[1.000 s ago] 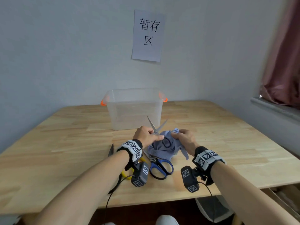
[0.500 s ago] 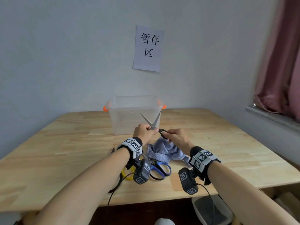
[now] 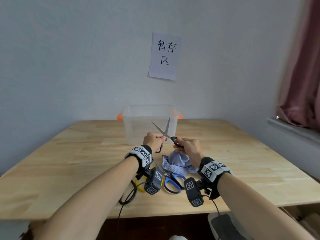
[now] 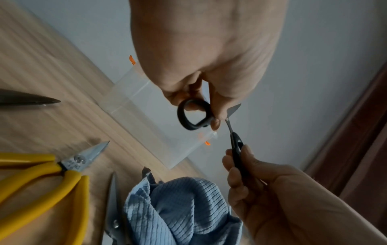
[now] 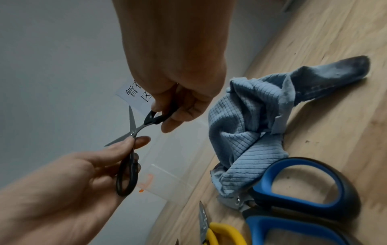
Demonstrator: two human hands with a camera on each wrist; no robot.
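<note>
Small black-handled scissors (image 3: 164,132) are held in the air above the table, blades spread and pointing up toward the wall. My left hand (image 3: 154,140) grips one black handle loop (image 4: 193,114). My right hand (image 3: 186,146) pinches the other handle (image 5: 156,118). The same scissors (image 5: 132,132) appear in the right wrist view with both hands on them. A crumpled light blue cloth (image 3: 177,161) lies on the table just under my right hand, touched by neither hand.
A clear plastic bin (image 3: 149,122) with orange handles stands behind the hands near the wall. Blue-handled scissors (image 3: 171,181), yellow-handled snips (image 4: 41,172) and a dark blade tip (image 4: 31,100) lie on the wooden table (image 3: 251,163) near its front edge. A paper sign (image 3: 164,56) hangs on the wall.
Both hands lifted the small scissors off the cloth and spread the handles apart. The cloth stayed on the table. The head view tilted upward.
</note>
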